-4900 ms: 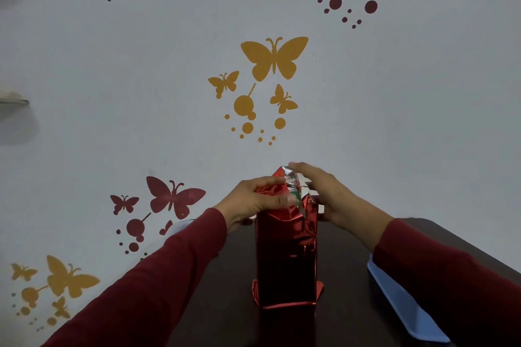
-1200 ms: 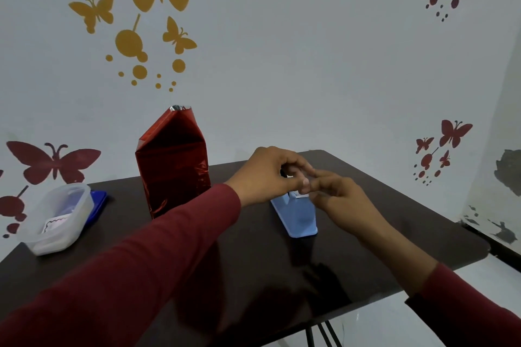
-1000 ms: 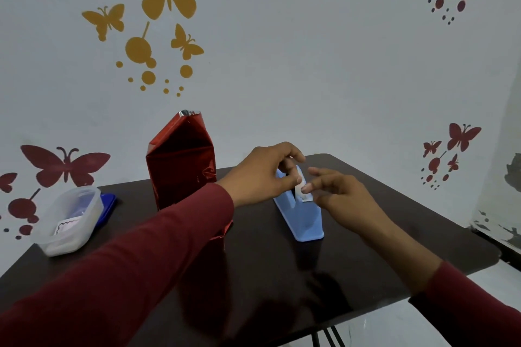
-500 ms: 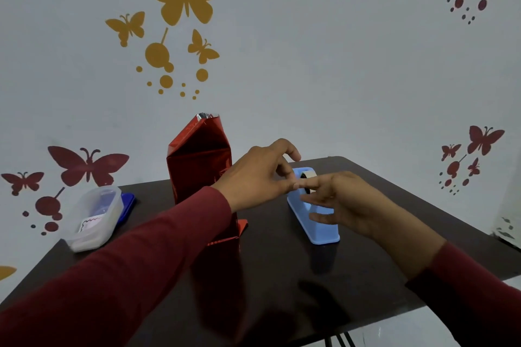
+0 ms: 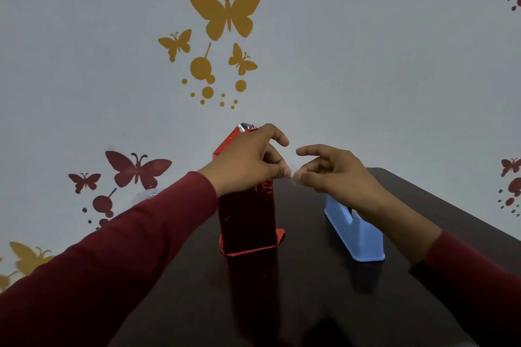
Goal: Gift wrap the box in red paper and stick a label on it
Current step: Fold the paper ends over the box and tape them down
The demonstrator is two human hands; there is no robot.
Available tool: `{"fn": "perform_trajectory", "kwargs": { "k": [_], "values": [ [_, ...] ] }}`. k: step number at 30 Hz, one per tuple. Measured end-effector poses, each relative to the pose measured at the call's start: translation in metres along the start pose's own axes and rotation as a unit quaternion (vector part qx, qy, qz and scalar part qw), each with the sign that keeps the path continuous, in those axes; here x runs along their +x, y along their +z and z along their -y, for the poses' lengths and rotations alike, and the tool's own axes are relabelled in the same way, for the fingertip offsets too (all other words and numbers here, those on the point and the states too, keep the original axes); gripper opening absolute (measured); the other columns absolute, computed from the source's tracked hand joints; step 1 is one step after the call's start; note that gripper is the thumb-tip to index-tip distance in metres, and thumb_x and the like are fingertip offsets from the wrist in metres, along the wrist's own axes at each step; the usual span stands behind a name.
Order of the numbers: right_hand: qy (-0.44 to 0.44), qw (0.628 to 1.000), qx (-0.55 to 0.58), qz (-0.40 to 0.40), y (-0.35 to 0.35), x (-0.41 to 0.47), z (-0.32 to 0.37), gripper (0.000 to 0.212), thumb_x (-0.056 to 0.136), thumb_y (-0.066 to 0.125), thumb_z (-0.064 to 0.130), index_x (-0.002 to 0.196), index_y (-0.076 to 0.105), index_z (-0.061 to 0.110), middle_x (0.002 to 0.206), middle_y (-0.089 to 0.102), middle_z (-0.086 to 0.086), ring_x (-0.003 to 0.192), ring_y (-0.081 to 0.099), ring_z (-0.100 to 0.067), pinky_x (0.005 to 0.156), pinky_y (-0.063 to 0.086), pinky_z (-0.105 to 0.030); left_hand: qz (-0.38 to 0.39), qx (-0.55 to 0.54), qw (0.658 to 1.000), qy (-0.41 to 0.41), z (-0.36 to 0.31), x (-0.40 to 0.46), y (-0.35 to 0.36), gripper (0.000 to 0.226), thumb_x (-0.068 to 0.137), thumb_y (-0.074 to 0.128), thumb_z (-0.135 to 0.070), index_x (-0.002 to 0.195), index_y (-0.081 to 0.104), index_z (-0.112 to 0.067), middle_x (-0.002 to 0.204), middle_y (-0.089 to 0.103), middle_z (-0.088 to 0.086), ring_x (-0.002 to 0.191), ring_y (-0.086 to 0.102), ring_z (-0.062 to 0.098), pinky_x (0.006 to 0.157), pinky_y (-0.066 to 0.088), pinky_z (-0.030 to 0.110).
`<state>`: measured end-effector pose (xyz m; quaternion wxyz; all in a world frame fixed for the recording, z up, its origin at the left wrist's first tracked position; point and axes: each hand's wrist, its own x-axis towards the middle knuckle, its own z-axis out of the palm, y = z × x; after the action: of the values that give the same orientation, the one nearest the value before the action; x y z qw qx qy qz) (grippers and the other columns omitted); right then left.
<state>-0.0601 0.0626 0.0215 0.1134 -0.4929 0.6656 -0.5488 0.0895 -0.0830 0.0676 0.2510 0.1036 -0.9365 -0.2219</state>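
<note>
Holding a short strip of clear tape (image 5: 291, 177) stretched between both hands, right in front of the red-wrapped box (image 5: 248, 214). Left hand (image 5: 248, 160) pinches one end between thumb and fingers, grip narrow and closed on the tape; right hand (image 5: 335, 170) pinches the other end the same way, index finger lifted clear. Tape itself is faint and tiny, mostly a pale glint between the fingertips.

Change since a second ago: both hands were over the blue tape dispenser (image 5: 358, 236) pulling the strip; now they are up and off it, shifted toward the box, and the view has swung back to centre on the box. Dispenser sits on the dark counter (image 5: 310, 290) to the right of the box, apart from it.

Box stands upright mid-counter, red foil folded to a peak at the top, a loose flap sticking out at the base. Top fold is partly hidden by the left hand, so can't tell whether it is fastened.

Judgement: tape is cut and ready, next step likely sealing the top fold. Label not seen on the box yet; wrapping near done, labelling still to come.
</note>
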Motion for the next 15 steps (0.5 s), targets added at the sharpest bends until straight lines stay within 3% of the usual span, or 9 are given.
{"fn": "perform_trajectory", "kwargs": {
  "k": [3, 6, 11, 15],
  "values": [
    [0.019, 0.999, 0.038, -0.008, 0.007, 0.008, 0.004, 0.036, 0.091, 0.077, 0.019, 0.124, 0.066, 0.029, 0.093, 0.080, 0.001, 0.097, 0.075, -0.013, 0.091, 0.057, -0.034, -0.035, 0.027, 0.999, -0.008, 0.000, -0.004, -0.015, 0.044, 0.089, 0.081, -0.028, 0.126, 0.057, -0.026, 0.087, 0.079, -0.017, 0.085, 0.069, -0.008, 0.078, 0.049, 0.010],
    [0.062, 0.991, 0.110, -0.034, 0.009, 0.017, 0.005, 0.036, 0.090, 0.077, 0.015, 0.123, 0.068, 0.025, 0.098, 0.079, -0.005, 0.099, 0.076, -0.018, 0.087, 0.061, -0.037, -0.076, 0.022, 0.997, -0.006, -0.005, -0.007, -0.033, 0.042, 0.088, 0.082, -0.025, 0.125, 0.062, -0.024, 0.087, 0.080, -0.014, 0.069, 0.072, -0.005, 0.073, 0.052, 0.008],
    [0.105, 0.973, 0.173, -0.108, 0.016, 0.040, 0.002, 0.051, 0.091, 0.077, 0.019, 0.138, 0.056, 0.023, 0.113, 0.074, 0.002, 0.106, 0.072, -0.015, 0.082, 0.062, -0.038, -0.183, 0.083, 0.980, -0.005, 0.005, -0.008, -0.059, 0.040, 0.080, 0.087, -0.035, 0.116, 0.068, -0.032, 0.093, 0.075, -0.019, 0.066, 0.065, -0.002, 0.069, 0.048, 0.015],
    [0.125, 0.969, 0.166, -0.133, 0.033, 0.069, 0.004, 0.075, 0.087, 0.080, 0.021, 0.150, 0.039, 0.027, 0.131, 0.062, 0.006, 0.119, 0.063, -0.020, 0.091, 0.060, -0.046, -0.109, 0.130, 0.985, -0.045, 0.019, 0.003, -0.060, 0.071, 0.071, 0.088, -0.056, 0.133, 0.059, -0.038, 0.116, 0.060, -0.019, 0.089, 0.057, -0.001, 0.072, 0.042, 0.017]
  ]
}}
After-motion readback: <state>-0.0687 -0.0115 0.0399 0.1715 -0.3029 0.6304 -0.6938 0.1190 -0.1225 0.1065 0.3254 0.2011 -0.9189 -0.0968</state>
